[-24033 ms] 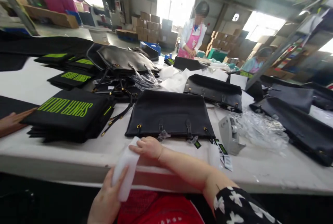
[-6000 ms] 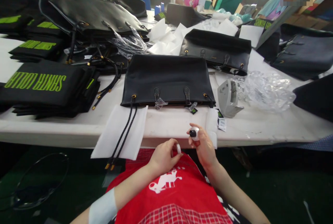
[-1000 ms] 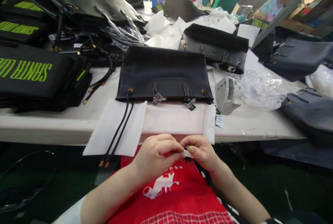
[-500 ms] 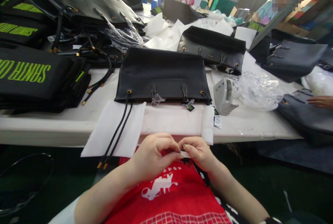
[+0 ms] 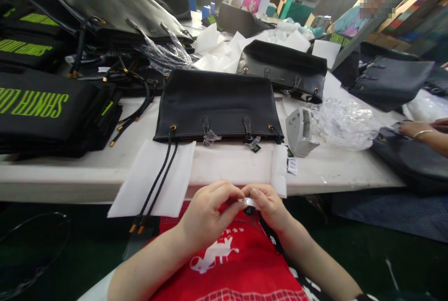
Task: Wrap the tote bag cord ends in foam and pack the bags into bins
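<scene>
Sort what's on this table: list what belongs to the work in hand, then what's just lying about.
In hand:
left hand and right hand, pinching a small white piece
black bag straight ahead
its cords on a white sheet

Lying about:
stacked green-lettered bags
crumpled plastic
grey device

Counter [image 5: 332, 175]: white, long, its near edge running across the view just beyond the person's lap.
Centre, 12 o'clock: flat black bag [image 5: 217, 105], top edge toward the person, two black cords [image 5: 159, 177] trailing off the near edge.
Under the cords, 10 o'clock: white foam sheet [image 5: 154, 177] overhanging the edge.
1 o'clock: narrow white foam strip [image 5: 279, 170], small hang tags [image 5: 291, 163] beside it.
2 o'clock: grey tape dispenser [image 5: 299, 132], then crumpled clear plastic [image 5: 345, 121].
9 o'clock: stack of black dust bags [image 5: 52, 109] with green lettering.
Far 12 o'clock: second black bag [image 5: 283, 70], white tissue sheets [image 5: 217, 49].
3 o'clock: dark bag [image 5: 409, 161] under another person's hand [image 5: 415, 129].
</scene>
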The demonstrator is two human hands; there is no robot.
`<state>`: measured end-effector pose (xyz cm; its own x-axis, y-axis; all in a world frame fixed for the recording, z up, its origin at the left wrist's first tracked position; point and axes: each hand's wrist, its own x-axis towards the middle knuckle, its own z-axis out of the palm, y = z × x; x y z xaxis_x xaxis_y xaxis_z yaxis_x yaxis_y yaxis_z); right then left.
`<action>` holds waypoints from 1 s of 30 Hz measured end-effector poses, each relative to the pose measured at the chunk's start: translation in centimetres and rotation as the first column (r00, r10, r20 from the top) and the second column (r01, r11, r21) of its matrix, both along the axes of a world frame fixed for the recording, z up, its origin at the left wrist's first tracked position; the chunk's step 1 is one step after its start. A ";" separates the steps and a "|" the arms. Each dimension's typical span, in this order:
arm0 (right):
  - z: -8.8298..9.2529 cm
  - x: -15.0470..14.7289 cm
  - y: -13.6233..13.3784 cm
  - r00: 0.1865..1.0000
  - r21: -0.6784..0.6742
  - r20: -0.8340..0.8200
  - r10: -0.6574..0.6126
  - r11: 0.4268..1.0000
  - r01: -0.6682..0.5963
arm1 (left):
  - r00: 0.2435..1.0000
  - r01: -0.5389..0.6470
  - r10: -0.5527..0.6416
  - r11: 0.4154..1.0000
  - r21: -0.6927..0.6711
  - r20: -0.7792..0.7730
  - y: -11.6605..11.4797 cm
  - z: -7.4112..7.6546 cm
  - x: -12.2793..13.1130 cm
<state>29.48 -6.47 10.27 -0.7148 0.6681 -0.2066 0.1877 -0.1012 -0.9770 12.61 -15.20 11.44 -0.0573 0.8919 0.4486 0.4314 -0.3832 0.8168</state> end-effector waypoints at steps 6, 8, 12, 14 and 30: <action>0.2 0.0 0.4 0.999 0.091 0.043 0.011 0.996 -0.014 | 0.996 -0.026 0.031 0.998 0.060 -0.085 0.0 -0.3 0.0; 0.2 0.1 0.5 0.999 0.178 0.050 0.021 0.984 -0.030 | 0.993 -0.032 0.039 0.997 0.068 -0.112 0.0 -0.4 0.0; 0.2 0.2 0.5 0.997 0.251 0.072 0.041 0.966 -0.058 | 0.992 -0.025 0.034 0.997 0.079 -0.123 0.1 -0.3 -0.1; 0.3 0.2 0.5 0.996 0.281 0.082 0.045 0.957 -0.067 | 0.994 -0.010 0.018 0.997 0.071 -0.112 0.2 -0.2 -0.2; -0.6 -0.4 -0.7 0.999 0.448 0.038 0.033 0.893 -0.046 | 0.996 -0.052 0.047 0.996 -0.069 -0.073 -0.2 -0.2 -0.1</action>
<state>29.07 -7.16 9.68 -0.7408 0.6660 0.0875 0.2112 0.3546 -0.9108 12.52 -15.43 11.20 -0.0721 0.9184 0.3891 0.5065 -0.3023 0.8075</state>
